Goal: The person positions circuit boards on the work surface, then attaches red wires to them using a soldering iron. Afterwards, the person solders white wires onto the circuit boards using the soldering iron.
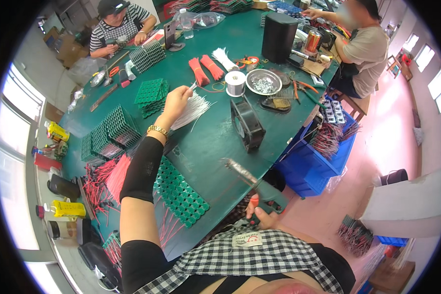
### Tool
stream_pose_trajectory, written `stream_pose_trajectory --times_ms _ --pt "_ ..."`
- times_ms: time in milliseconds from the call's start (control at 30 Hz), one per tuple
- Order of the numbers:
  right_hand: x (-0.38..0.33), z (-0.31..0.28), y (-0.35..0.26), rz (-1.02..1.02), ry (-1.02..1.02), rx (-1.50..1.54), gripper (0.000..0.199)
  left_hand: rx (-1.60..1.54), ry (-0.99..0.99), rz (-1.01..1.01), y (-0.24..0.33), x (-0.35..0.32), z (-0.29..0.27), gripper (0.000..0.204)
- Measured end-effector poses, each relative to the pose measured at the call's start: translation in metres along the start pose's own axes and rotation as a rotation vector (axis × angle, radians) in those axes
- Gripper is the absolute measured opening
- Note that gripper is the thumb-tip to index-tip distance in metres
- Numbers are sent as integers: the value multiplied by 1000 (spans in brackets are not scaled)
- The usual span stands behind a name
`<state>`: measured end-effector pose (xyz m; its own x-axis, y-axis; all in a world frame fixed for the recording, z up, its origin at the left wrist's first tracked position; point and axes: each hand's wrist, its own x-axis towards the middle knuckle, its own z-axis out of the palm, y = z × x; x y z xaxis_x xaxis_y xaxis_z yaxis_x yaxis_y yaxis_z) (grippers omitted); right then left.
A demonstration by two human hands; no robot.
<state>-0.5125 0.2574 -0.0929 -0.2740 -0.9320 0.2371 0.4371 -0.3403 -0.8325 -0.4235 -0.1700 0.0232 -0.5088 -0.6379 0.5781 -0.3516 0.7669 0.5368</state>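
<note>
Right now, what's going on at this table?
The person's right hand holds a green pistol-shaped tool with a metal barrel near the edge of a green table. Their left hand is at the far end of a bundle of thin white wires. A flat green panel of round sections lies beside the left forearm. Two other people are farther off.

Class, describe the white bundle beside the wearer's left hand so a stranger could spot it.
On the green table, find the wearer's left hand. The bundle of white strands lies just right of it. Unlike the farther white bundle right of the red bundles, this one is nearer and splays wider.
</note>
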Motion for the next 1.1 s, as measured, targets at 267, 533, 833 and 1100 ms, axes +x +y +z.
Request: stream_pose_trajectory --times_ms 267,533,833,1100 --pt "18 -9 -14 -218 95 -43 31 -228 -13 164 83 -1 -66 17" --pt "15 -7 -20 -204 165 8 33 966 -917 762 149 -77 -73 6" --pt "14 11 -23 -76 45 14 40 828 -885 686 112 -133 -13 7" --pt "28 -5 0 -6 -75 37 37 443 -263 136 95 -176 -113 16"
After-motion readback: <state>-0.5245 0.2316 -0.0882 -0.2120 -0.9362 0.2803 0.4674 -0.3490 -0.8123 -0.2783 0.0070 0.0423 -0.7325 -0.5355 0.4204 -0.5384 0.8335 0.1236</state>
